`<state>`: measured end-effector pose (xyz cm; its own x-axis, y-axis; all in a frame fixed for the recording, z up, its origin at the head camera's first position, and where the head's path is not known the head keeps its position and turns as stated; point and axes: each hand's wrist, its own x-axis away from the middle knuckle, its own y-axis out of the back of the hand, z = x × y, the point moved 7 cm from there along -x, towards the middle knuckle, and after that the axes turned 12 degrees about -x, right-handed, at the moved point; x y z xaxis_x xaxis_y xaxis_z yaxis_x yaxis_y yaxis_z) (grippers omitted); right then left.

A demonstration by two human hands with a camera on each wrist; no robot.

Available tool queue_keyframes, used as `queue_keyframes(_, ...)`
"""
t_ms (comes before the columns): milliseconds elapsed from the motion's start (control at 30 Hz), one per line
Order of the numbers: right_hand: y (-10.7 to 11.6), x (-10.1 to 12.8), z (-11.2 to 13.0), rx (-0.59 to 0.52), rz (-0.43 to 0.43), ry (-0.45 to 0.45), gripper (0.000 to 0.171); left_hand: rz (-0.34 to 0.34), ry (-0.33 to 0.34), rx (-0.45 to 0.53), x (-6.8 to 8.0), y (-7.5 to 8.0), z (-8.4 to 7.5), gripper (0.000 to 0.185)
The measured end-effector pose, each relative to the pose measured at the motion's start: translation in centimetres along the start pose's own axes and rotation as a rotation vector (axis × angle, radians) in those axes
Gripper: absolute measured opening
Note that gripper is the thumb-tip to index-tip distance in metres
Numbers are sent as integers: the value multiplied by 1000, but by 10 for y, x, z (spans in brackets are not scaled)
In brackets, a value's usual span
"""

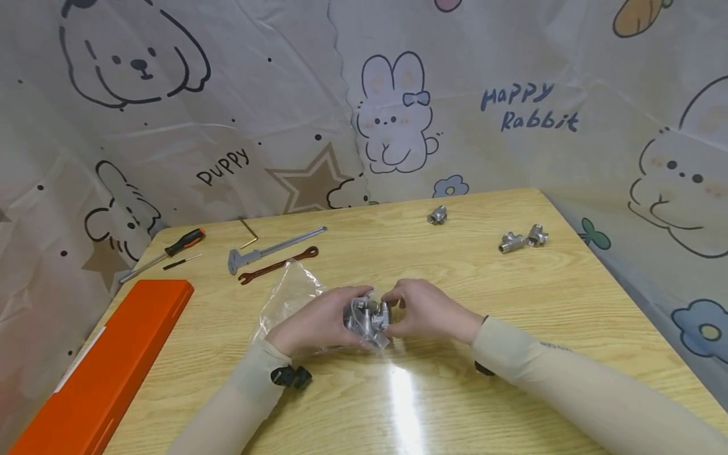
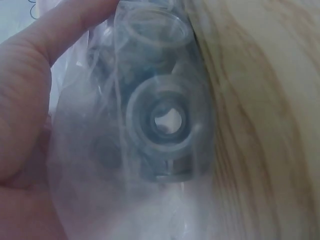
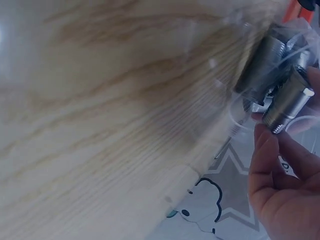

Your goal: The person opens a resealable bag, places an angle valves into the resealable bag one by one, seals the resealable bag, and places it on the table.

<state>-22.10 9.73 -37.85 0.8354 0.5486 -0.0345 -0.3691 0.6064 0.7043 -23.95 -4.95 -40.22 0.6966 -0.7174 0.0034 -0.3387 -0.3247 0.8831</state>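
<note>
Near the middle of the table, my left hand (image 1: 318, 321) grips a clear plastic bag (image 1: 291, 292) with several silvery metal pipe fittings inside. Through the film in the left wrist view, one round-mouthed fitting (image 2: 140, 122) shows its bore. On the bag's right side, my right hand (image 1: 429, 311) pinches a metal pipe fitting (image 3: 290, 102) by its threaded end between thumb and fingers. That fitting is at the bag's mouth, against the other fittings; the right wrist view does not show whether it is fully out of the film.
Loose metal fittings lie at the back (image 1: 437, 215) and right (image 1: 512, 242). An orange case (image 1: 131, 354) occupies the left edge. Behind the bag lie a wrench (image 1: 279, 266), a caliper (image 1: 279, 248), a hex key (image 1: 250, 241) and a screwdriver (image 1: 184, 242). A printed cloth hangs behind.
</note>
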Motion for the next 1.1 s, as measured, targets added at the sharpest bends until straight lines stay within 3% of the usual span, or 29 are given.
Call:
queue_keyframes(133, -1, 0, -4, -111, 13, -59, 53, 8, -2, -6, 1, 1, -1, 103)
queue_keyframes(433, -10, -4, -3, -295, 7, -73, 51, -11, -50, -5, 1, 2, -4, 95)
queue_keyframes(800, -24, -15, 22, -124, -97, 82, 52, -46, -66, -20, 2, 3, -1, 92)
queue_keyframes(933, -20, -11, 18, -91, -89, 62, 50, -37, -71, -13, 2, 2, -2, 92)
queue_keyframes(1100, -16, -9, 14, -84, -82, 59, 33, -27, -45, -30, 2, 3, -2, 100)
